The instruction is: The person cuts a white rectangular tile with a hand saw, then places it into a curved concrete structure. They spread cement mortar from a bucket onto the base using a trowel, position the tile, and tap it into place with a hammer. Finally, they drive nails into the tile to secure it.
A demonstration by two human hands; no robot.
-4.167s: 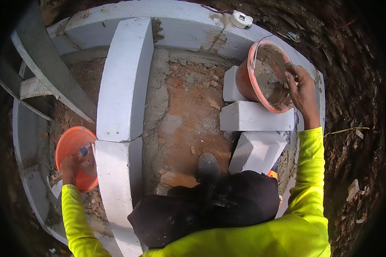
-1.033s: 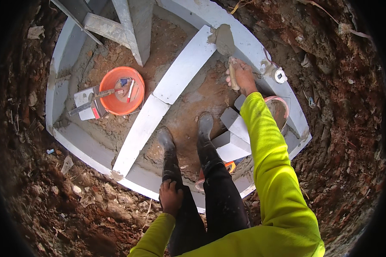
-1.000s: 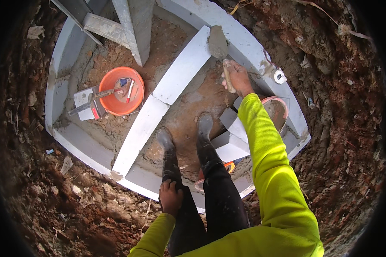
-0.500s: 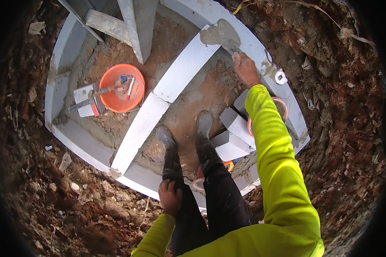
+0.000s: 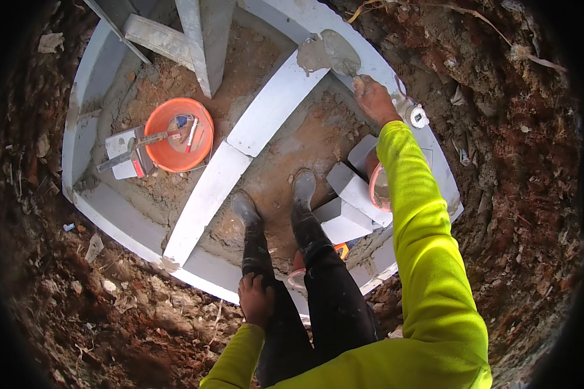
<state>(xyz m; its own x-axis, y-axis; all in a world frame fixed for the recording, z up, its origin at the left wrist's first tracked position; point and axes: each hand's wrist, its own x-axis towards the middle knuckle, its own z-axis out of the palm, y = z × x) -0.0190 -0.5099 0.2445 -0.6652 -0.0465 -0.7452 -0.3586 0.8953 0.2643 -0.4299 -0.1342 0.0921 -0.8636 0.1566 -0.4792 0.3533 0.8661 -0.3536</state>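
My right hand [image 5: 375, 102] is closed round the handle of a trowel [image 5: 342, 52]. The grey-coated blade lies over a corner where two pale block walls meet. Beside the blade, wet grey mortar [image 5: 311, 56] covers the end of the inner block wall [image 5: 272, 117]. My left hand [image 5: 256, 299] rests on my left leg near the knee, its fingers laid over the dark trousers and holding nothing.
An orange bucket [image 5: 157, 148] containing tools stands left of the inner wall. Loose pale blocks [image 5: 353, 188] and another bucket [image 5: 379, 193] sit beside my right forearm. Grey boards [image 5: 204, 45] stand at the far left. Rough brown soil [image 5: 506, 162] surrounds the block walls.
The whole view has shifted slightly left. Against the wall, my right hand and the trowel handle have moved a little to the right. My left hand stays on my leg.
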